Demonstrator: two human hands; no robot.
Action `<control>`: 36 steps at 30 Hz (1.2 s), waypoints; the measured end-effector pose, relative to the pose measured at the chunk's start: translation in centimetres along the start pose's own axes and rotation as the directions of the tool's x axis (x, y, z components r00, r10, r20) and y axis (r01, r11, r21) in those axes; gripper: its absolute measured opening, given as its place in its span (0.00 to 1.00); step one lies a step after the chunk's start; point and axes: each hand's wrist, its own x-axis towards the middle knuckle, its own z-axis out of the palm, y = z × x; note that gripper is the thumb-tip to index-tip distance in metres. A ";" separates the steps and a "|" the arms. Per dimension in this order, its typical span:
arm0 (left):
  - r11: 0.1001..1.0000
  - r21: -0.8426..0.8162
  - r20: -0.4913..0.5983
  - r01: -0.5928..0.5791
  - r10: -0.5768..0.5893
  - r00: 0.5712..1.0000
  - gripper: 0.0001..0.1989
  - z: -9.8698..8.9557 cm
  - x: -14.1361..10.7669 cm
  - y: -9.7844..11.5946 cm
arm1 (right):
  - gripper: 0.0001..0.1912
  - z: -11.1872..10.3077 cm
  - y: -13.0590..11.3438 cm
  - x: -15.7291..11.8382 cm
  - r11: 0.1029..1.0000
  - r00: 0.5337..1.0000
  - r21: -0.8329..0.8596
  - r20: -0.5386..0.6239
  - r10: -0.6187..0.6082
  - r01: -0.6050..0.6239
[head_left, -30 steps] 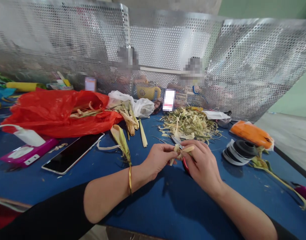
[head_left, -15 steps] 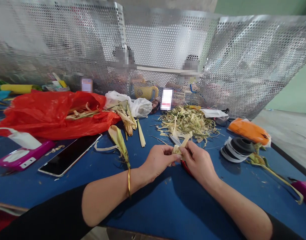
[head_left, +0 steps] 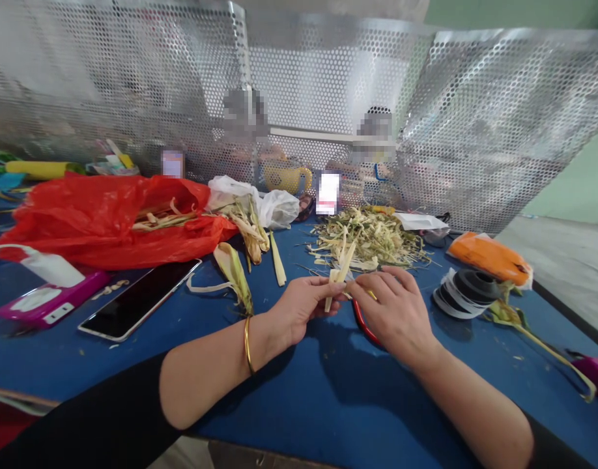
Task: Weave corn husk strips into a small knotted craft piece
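Note:
Pale husk strips [head_left: 345, 262] stand upright between the thumb and fingers of my left hand [head_left: 303, 305], which wears a gold bangle at the wrist. My right hand [head_left: 394, 306] is palm down just to the right, its fingertips bent near the strips; whether they grip anything is hidden. Under its fingers lie scissors with red handles [head_left: 363, 322], partly covered. Behind both hands is a heap of shredded husk [head_left: 377, 238].
On the blue table [head_left: 289, 404] lie a red bag [head_left: 98, 221], a phone [head_left: 140, 303], a purple power strip [head_left: 55, 303], husk pieces [head_left: 233, 277], a black spool [head_left: 468, 293] and an orange packet [head_left: 489, 257]. Perforated metal panels [head_left: 323, 78] stand behind.
My right hand has come off the husk and turned palm down over the scissors. The husk piece in my left hand now points upward, and more of the red handle shows.

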 end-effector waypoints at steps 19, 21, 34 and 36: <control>0.996 0.035 -0.147 -0.082 0.086 0.985 0.08 0.0 0.2 -0.1 | 0.18 1.2 -2.6 -0.2 0.255 0.704 0.689 0.508 0.497 -0.678; 0.995 0.034 -0.197 -0.090 0.095 0.976 0.09 0.1 0.3 0.0 | 0.20 1.5 -2.5 0.0 -0.090 0.587 0.706 0.647 0.487 -0.703; 0.993 0.105 -0.024 -0.059 0.062 0.998 0.16 0.3 -0.3 -0.5 | 0.13 1.2 -1.7 0.4 0.007 0.670 0.862 0.388 0.633 -0.506; 0.994 0.101 -0.010 -0.049 0.051 0.999 0.14 0.4 -0.4 -0.4 | 0.16 0.9 -1.5 0.5 -0.017 0.693 0.848 0.445 0.567 -0.530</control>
